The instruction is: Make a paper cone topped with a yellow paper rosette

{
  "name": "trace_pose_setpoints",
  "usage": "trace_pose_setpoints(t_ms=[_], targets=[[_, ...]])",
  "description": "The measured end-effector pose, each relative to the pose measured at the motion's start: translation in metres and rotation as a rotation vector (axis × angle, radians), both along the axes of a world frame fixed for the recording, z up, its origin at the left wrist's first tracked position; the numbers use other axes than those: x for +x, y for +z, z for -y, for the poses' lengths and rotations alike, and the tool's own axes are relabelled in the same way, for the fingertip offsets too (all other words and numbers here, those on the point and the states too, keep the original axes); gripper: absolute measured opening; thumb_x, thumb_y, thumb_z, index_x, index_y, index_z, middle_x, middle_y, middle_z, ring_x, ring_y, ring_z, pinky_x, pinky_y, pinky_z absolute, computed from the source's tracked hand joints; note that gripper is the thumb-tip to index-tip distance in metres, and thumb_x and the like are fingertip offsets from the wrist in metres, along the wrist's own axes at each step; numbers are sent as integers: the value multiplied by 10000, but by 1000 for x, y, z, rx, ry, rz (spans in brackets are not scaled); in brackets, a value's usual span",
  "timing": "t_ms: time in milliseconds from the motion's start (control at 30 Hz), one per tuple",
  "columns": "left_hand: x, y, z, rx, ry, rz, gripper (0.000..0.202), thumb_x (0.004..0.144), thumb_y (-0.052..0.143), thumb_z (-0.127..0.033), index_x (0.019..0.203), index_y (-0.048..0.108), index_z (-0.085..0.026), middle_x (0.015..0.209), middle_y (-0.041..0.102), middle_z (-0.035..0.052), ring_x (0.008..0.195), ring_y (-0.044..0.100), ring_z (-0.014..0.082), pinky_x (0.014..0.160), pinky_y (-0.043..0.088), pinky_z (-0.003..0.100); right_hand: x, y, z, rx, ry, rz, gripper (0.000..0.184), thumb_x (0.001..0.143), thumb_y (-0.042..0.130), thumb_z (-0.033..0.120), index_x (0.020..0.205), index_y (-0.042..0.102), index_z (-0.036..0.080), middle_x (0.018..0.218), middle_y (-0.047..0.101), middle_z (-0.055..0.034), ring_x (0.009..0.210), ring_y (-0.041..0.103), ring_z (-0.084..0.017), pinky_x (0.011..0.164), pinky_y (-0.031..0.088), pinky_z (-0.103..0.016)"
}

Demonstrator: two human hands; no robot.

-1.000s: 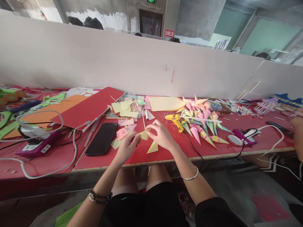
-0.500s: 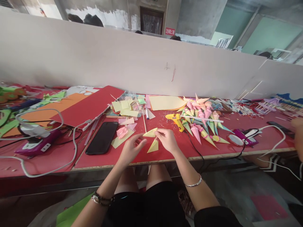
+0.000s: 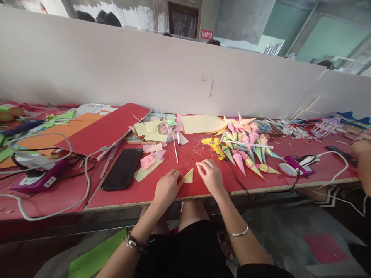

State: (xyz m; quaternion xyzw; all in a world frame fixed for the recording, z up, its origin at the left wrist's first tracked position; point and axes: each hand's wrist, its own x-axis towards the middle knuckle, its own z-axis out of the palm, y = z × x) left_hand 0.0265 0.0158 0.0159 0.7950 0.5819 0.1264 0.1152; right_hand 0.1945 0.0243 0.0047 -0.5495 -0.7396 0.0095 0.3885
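Observation:
My left hand (image 3: 169, 184) rests low over the red table near its front edge, its fingers closed at the left end of a small folded yellow paper piece (image 3: 189, 176). The rest of that paper sticks out to the right on the tabletop. To the right and slightly above the paper is my right hand (image 3: 211, 175), thumb and fingertips drawn together. Whatever may be between them is too small to make out. A thin pale stick (image 3: 175, 148) lies beyond my hands, and a yellow glue gun (image 3: 213, 146) lies beyond my right hand.
Right of the glue gun is a pile of pastel paper cones (image 3: 246, 143). A black phone (image 3: 122, 169) lies to the left, beside a pink crumpled piece (image 3: 147, 161) and paper scraps (image 3: 150, 129). Purple power strips (image 3: 43, 179) with cables sit on the table. Someone's arm (image 3: 363, 166) shows at far right.
The yellow piece that was held up between my hands no longer shows. My left hand has come down and right onto the paper on the table; my right hand has drawn slightly right.

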Motion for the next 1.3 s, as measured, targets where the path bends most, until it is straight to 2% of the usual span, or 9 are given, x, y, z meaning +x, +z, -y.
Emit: trace_pose_setpoints(t_ms=[100,300,467,633,767,867,1067,1200,1300], targets=[[-5,-2,0,-32,-10,57,140,813,408,-273,781,522,-198,826,600,29,735,573,181,604,386,255,2,-5,2,-99,52,168,192,804,465,145,867,642,186,842,594,-54,820,510,-169,738,436,-262],[-13,-8,-4,-22,32,231,153,793,408,-294,759,515,-190,812,567,30,671,548,160,600,402,255,5,-10,6,-183,67,178,227,807,491,188,997,614,212,1007,551,-68,934,499,-174,792,434,-270],[-15,-6,-9,-29,24,368,139,768,419,-290,735,509,-190,738,568,9,598,528,140,590,403,251,1,-3,2,-227,12,356,218,846,402,154,908,607,197,896,590,-64,885,524,-167,733,429,-247],[-18,-4,-12,-75,83,455,172,763,420,-341,728,491,-188,615,545,-25,525,482,126,513,351,225,-6,6,0,-245,54,386,406,765,545,378,1115,501,177,971,567,-81,911,518,-198,710,437,-268],[-20,-6,-12,-99,88,502,187,762,413,-359,705,464,-189,539,467,-54,488,439,111,482,317,210,-11,10,4,-252,40,422,332,737,568,407,992,571,193,933,573,-71,887,531,-199,654,431,-253],[-22,-7,-14,-102,97,547,193,746,432,-371,688,453,-188,519,442,-63,484,433,106,479,309,207,-14,10,4,-240,-11,448,189,798,489,335,849,599,190,815,599,-54,794,561,-174,564,394,-221],[-24,-13,-19,-123,109,713,170,698,489,-340,734,455,-178,588,470,-56,485,440,89,486,331,207,-14,1,-2,-191,-120,434,299,887,324,244,786,599,181,675,614,-32,622,574,-132,494,343,-208],[-23,-20,-23,-145,143,857,340,650,548,-337,931,456,-169,672,498,-39,522,486,100,515,371,227,-14,-6,-2,-75,-68,308,230,860,398,193,896,625,181,772,637,-44,739,579,-136,592,402,-193],[-24,-17,-24,-268,65,884,370,651,550,-348,962,483,-160,672,512,-28,543,502,112,536,388,241,-20,-6,3,66,-14,147,287,865,381,161,1058,590,196,951,629,-53,879,551,-140,759,418,-201]])
